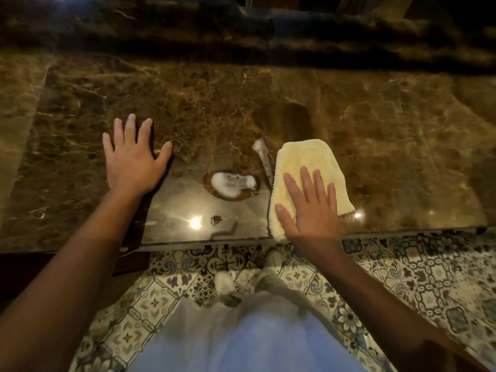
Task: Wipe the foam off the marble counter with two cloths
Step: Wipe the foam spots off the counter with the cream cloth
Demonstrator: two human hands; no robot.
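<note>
The brown marble counter point(389, 124) runs across the view, glossy, with two bright light reflections near its front edge. The left hand point(132, 159) lies flat on the bare stone, fingers spread, its grip open and empty. The right hand point(308, 208) lies flat on a yellow cloth point(306, 159), fingers extended and pressing down on the cloth's near half rather than closing around it; the cloth sits by the front edge, one corner reaching the edge itself. Only this one cloth is in view. Between the hands, closer to the cloth, a white foam puddle point(233, 183) sits in a wet ring. A thin foam streak point(262, 154) runs along the cloth's left side, just beside it. A small dark wet spot point(216, 220) lies nearer the front edge. Below the counter are a patterned tile floor point(402, 275) and the person's legs.
</note>
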